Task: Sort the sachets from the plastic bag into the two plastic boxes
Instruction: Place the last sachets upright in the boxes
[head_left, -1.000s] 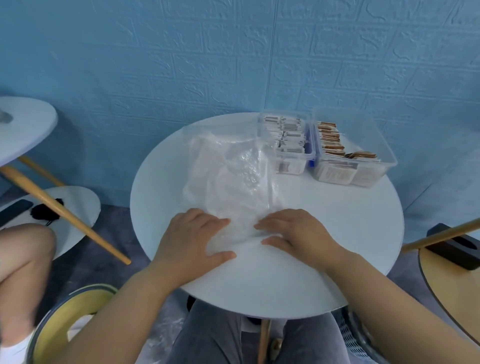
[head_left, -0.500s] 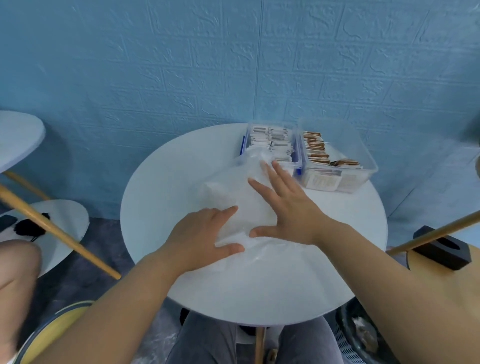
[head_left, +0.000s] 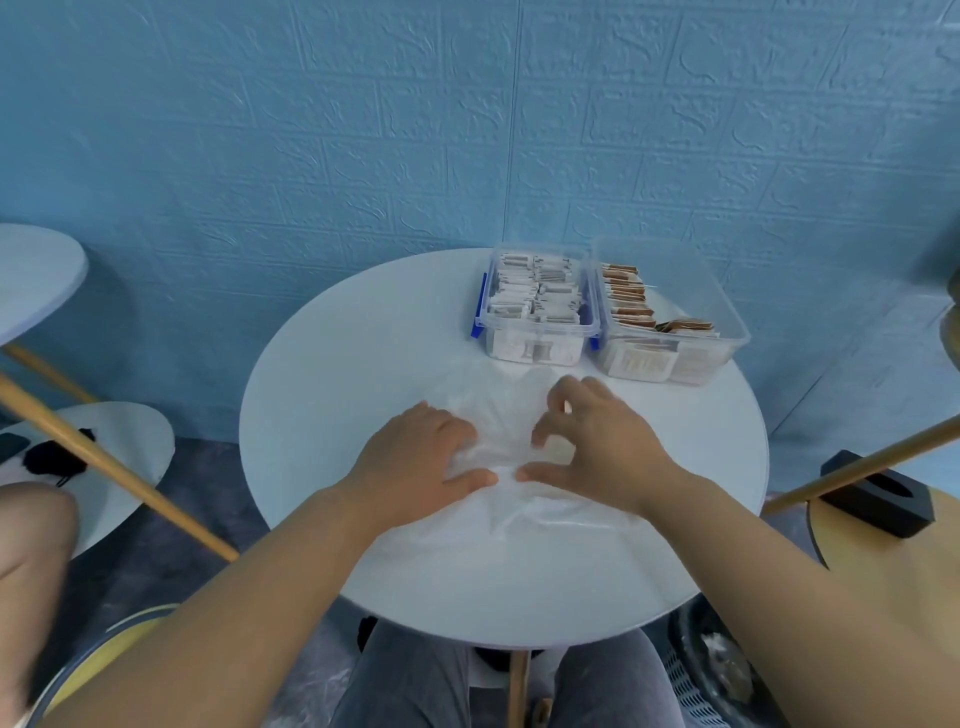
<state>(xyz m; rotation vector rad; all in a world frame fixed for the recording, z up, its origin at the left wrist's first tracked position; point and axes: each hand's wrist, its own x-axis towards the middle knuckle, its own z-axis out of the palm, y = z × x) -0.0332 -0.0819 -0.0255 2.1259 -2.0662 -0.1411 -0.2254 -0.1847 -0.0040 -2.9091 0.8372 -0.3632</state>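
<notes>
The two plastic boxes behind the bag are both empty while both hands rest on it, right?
No. In the head view the left box and right box both hold sachets; the left hand and right hand do rest on the bag.

The left hand (head_left: 415, 462) presses the crumpled plastic bag (head_left: 498, 415) while the right hand (head_left: 597, 447) gathers it with curled fingers, two sachet-filled plastic boxes (head_left: 537, 349) just beyond the grip.

Round white table (head_left: 322, 395) against blue embossed wall (head_left: 363, 130), black block (head_left: 878, 499) at right.
</notes>
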